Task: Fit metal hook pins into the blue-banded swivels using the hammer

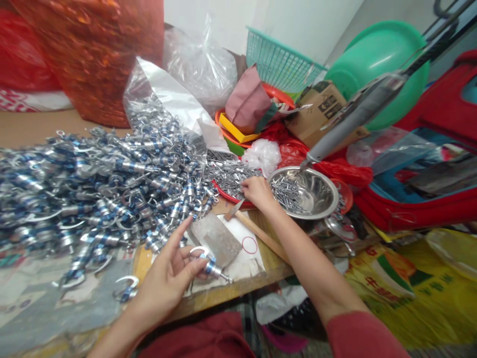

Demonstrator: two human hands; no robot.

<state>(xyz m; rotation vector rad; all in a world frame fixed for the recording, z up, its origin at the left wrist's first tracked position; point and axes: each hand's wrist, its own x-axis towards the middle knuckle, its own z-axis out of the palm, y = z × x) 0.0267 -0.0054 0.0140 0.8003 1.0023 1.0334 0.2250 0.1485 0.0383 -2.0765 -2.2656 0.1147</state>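
My left hand (179, 271) holds a small silver and blue metal fitting (213, 268) with a curved hook-like ring, pinched between thumb and fingers. Under and beyond it lies a flat grey metal block (216, 238) on the bench. My right hand (259, 191) reaches into a red tray (227, 195) heaped with small metal pieces (233, 176). Its fingertips are closed down among the pieces, and what they grip is hidden. Just below that hand rests a hammer (257, 231), its wooden handle pointing toward the bench's front edge.
A large heap of similar silver and blue fittings (112, 184) covers the left side. Right of the tray stands a steel bowl (316, 191) with metal pins. A grey rod-like tool (354, 114) slants above it. Behind are plastic bags (203, 64) and a teal basket (281, 62).
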